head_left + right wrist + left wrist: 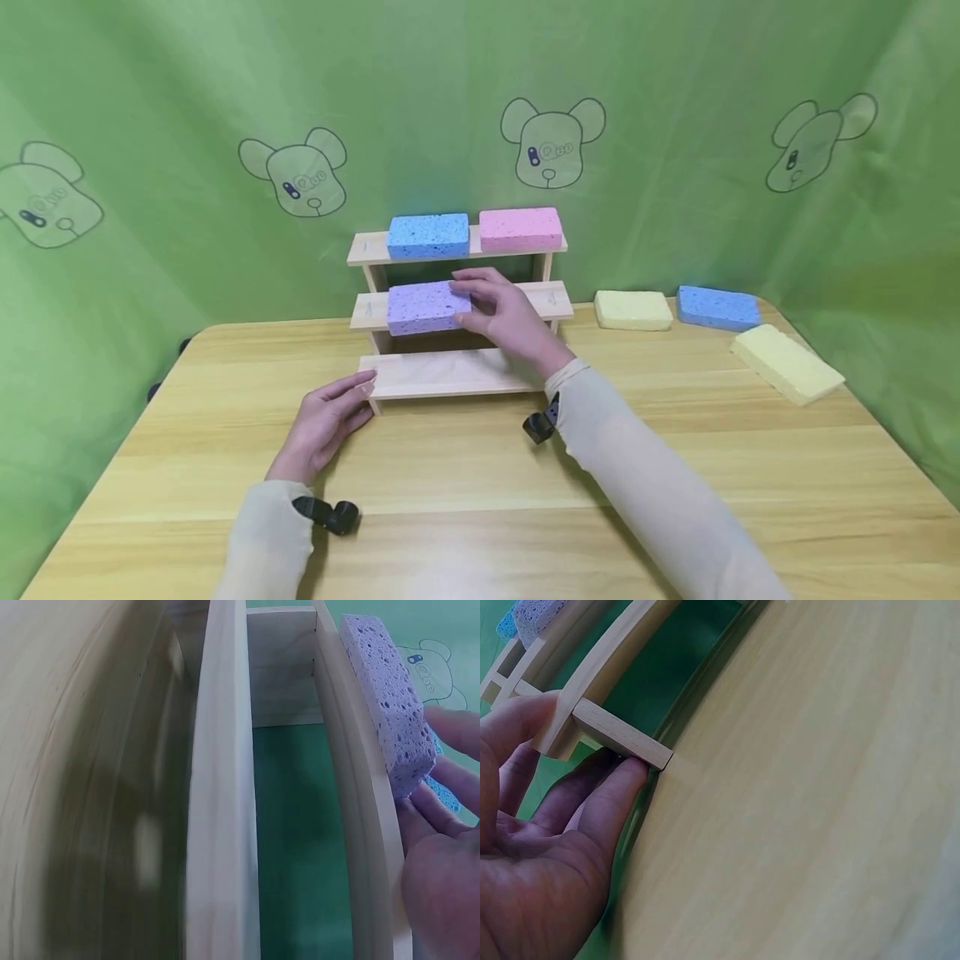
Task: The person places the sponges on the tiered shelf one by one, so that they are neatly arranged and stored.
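A three-step wooden display shelf (442, 377) stands at the back of the table. On its middle step is a purple sponge (423, 308), left of centre and reaching the step's front edge. My right hand (510, 321) pinches the sponge's right end, thumb toward the front and fingers at the top and back. In the right wrist view, the purple sponge (390, 701) lies along the step with fingers around its near end. My left hand (327, 423) holds the left end of the lowest step, with fingertips against the wooden leg (622, 733) beneath.
The top step carries a blue sponge (428, 236) and a pink sponge (521, 228). Right of the shelf lie a yellow sponge (633, 310), another blue sponge (717, 307) and a tilted yellow sponge (787, 364). A green curtain (427, 75) hangs behind the table (465, 483).
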A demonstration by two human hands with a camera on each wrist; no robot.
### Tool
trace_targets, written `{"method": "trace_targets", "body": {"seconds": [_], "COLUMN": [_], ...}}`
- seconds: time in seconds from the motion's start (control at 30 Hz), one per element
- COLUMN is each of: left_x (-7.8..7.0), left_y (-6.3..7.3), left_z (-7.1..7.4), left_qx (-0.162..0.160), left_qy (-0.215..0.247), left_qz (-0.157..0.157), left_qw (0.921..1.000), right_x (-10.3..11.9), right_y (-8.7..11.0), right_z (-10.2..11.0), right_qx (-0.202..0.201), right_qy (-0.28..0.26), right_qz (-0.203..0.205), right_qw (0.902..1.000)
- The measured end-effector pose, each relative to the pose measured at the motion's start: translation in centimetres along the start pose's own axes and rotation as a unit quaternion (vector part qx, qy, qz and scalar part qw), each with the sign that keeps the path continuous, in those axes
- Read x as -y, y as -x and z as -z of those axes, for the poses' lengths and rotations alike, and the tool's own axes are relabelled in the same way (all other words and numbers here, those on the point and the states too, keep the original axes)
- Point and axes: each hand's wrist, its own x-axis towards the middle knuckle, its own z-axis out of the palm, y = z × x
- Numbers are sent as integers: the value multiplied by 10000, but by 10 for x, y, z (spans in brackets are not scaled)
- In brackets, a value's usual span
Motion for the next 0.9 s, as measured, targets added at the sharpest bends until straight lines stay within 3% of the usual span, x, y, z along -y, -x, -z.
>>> {"method": "trace_targets", "body": {"seconds": [0.3, 0.53, 0.9], "left_x": [-1, -1, 0], "left_y": [0, 0, -1], "left_z": [-1, -1, 0], "left_qx": [-7, -10, -8], "left_qy": [-72, -74, -130], "left_qz": [15, 21, 23], "left_qw": [10000, 10000, 9999], "right_x": [1, 2, 3], "right_y": [19, 38, 54], "right_z": [22, 42, 59], "right_qx": [77, 18, -92], "right_qy": [-54, 462, 836], "right_qz": [244, 320, 295], "right_qw": [9997, 9984, 9960]}}
